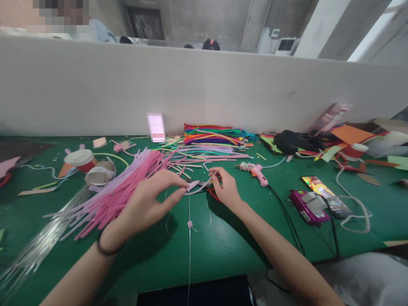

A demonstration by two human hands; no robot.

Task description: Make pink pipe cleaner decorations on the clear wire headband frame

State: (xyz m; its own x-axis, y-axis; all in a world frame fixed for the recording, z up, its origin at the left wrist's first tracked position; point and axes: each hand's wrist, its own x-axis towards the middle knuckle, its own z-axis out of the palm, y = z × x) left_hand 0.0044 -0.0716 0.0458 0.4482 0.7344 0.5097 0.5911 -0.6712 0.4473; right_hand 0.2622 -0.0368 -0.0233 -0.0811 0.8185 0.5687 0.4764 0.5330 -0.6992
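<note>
My left hand point(149, 195), a black band on its wrist, pinches a small flattened loop of pale lilac pipe cleaner point(192, 185) between thumb and fingertips. To its right, my right hand point(225, 188) has its fingers closed on the loose strand of the same pipe cleaner point(208, 185). A thin wire point(189, 255) runs down from below the loop toward the table's front edge, with curved side branches. Partway along it sits a small pink fuzzy knot point(190, 224). Under my right hand lies something with red handles point(213, 195), perhaps scissors, mostly covered.
Pink and lilac pipe cleaners point(127, 187) lie left; multicoloured ones point(213, 136) lie behind. A pink glue gun point(256, 172) and its cord are right, near a purple power block point(307, 206) and a phone point(325, 195). A white partition point(223, 89) closes the back of the green table point(229, 255).
</note>
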